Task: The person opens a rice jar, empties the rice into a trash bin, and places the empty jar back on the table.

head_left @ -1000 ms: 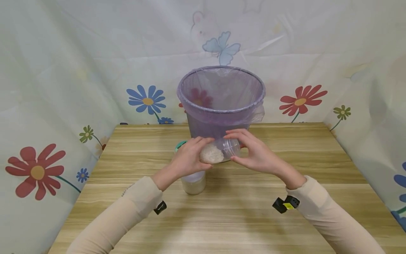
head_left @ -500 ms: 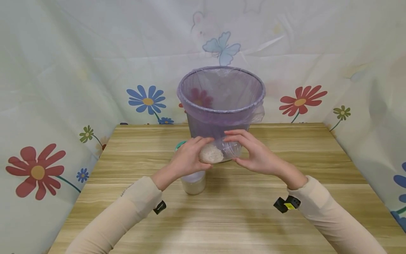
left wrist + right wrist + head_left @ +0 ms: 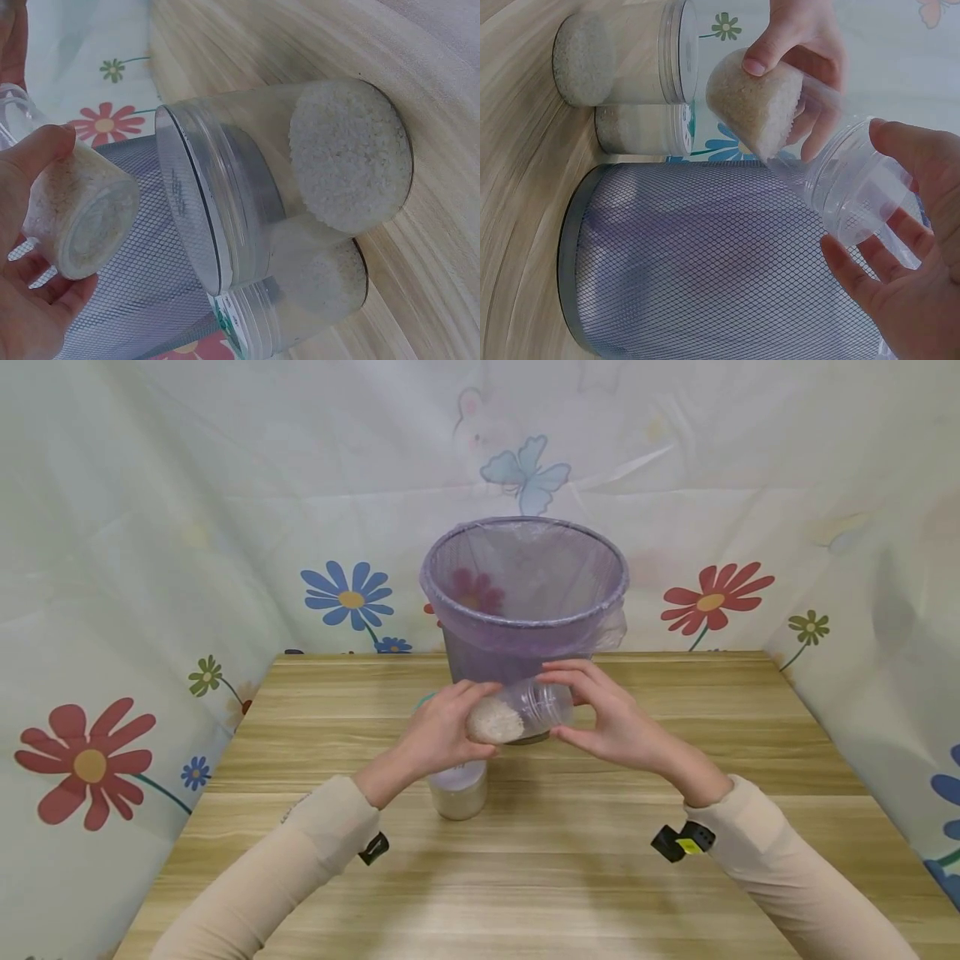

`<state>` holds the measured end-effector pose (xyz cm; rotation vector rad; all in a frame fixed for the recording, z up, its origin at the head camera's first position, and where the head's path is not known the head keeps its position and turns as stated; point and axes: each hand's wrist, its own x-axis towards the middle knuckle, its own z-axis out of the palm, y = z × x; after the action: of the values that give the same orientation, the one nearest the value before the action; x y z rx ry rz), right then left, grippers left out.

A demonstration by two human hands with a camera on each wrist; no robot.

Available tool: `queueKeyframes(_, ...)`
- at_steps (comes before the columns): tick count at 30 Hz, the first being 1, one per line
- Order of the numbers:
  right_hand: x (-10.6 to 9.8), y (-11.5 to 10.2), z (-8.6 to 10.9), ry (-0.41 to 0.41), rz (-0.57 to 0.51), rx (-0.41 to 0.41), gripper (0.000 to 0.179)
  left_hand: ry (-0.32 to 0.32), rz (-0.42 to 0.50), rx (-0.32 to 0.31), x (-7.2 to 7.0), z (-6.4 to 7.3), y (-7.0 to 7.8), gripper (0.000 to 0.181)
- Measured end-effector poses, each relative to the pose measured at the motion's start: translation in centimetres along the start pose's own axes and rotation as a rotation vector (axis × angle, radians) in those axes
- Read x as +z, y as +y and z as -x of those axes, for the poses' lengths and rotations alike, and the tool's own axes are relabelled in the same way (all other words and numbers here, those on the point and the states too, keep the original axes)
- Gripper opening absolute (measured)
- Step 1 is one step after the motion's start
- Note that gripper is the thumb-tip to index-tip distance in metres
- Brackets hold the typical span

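A clear plastic jar, partly filled with rice, lies tilted sideways in the air between my two hands. My left hand grips its rice-filled bottom end, thumb on one side and fingers on the other. Around the clear threaded lid at the other end, my right hand curls its thumb and fingertips. The rice is gathered toward the bottom, under the left hand. Just below the left hand, a larger rice jar with a whitish lid stands upright on the table.
Behind the larger jar stands another rice jar with a green-marked lid, mostly hidden in the head view. A mesh bin lined with a purple bag stands at the back of the wooden table, before a flower-printed curtain.
The right hand's fingers loosen slightly and shift round the lid, then close on it again. The jar and left hand drift slightly left and up. The standing jars and bin stay put.
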<state>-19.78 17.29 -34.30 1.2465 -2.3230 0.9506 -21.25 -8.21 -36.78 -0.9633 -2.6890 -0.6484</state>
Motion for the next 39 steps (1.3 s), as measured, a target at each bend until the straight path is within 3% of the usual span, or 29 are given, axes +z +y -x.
queueKeyframes(15, -0.2, 1.3, 0.8, 0.038, -0.004, 0.09, 0.063, -0.001, -0.012, -0.018, -0.4, 0.3, -0.4, 0.077)
queueKeyframes(39, 1.1, 4.7, 3.4, -0.026, 0.027, 0.242, 0.057, -0.013, -0.035, -0.032, -0.9, 0.7, -0.6, 0.079)
